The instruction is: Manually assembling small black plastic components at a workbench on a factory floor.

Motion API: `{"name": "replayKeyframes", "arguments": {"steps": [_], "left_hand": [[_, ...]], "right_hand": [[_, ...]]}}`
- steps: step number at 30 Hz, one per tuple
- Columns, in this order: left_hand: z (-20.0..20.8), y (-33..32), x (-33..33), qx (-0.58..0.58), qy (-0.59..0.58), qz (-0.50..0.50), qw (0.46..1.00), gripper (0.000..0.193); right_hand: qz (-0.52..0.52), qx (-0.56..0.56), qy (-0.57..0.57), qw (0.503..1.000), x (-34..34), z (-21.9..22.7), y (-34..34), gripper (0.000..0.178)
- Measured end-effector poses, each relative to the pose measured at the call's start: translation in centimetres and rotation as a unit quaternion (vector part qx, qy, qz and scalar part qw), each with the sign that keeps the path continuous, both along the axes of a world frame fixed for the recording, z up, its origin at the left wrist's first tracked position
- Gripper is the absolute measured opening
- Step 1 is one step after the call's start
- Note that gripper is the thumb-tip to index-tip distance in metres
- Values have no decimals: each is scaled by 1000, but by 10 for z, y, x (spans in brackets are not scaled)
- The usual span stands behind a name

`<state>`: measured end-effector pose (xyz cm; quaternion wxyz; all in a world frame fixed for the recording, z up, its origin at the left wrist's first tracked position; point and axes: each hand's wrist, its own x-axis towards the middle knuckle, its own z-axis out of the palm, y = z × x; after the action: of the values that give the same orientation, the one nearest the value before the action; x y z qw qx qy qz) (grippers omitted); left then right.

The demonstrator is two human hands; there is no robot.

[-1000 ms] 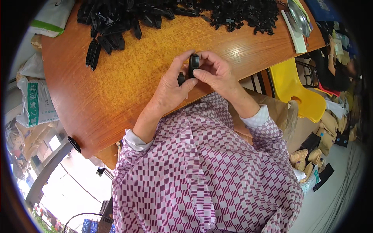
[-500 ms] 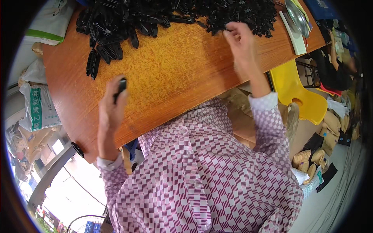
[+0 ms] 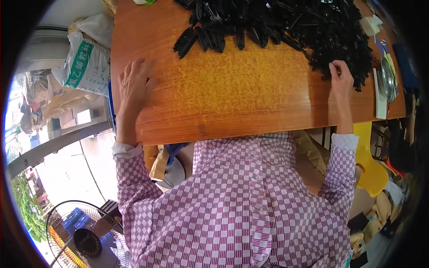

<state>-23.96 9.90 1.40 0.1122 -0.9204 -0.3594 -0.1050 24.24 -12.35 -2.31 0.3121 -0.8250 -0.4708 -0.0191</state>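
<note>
My left hand (image 3: 135, 85) is over the left part of the wooden table (image 3: 156, 118), fingers spread and a little blurred. I see nothing in it. At the near edge of a heap of small black parts (image 3: 342, 47), my right hand (image 3: 342, 78) has its thumb and forefinger brought together. Whatever they pinch, if anything, is too small to make out. Left of that heap, and running into it, lies a pile of long black plastic pieces (image 3: 241, 20). Several of these pieces stick out toward me, the leftmost one (image 3: 186, 42) at a slant.
A metal dish (image 3: 387, 78) and a long white strip (image 3: 380, 96) lie at the table's right end. Beyond the left edge lean white sacks (image 3: 87, 62). A yellow chair (image 3: 371, 167) stands at the right, and a fan (image 3: 87, 241) at lower left.
The view has turned and shifted. The black piece held in my left hand is no longer seen there; that hand has opened at the table's left. My right hand remains by the small-parts heap.
</note>
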Motion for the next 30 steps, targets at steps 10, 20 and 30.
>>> {"name": "replayKeyframes", "arguments": {"steps": [10, 20, 30], "left_hand": [[-41, 24, 96, -76, -88, 53, 992, 28], [-46, -13, 92, -526, -494, 41, 691, 18], [-36, -116, 151, -754, -551, -43, 354, 22]], "right_hand": [[81, 168, 622, 760, -107, 16, 16, 12], [112, 134, 701, 691, -158, 27, 19, 7], [112, 128, 720, 673, -189, 24, 20, 5]]}}
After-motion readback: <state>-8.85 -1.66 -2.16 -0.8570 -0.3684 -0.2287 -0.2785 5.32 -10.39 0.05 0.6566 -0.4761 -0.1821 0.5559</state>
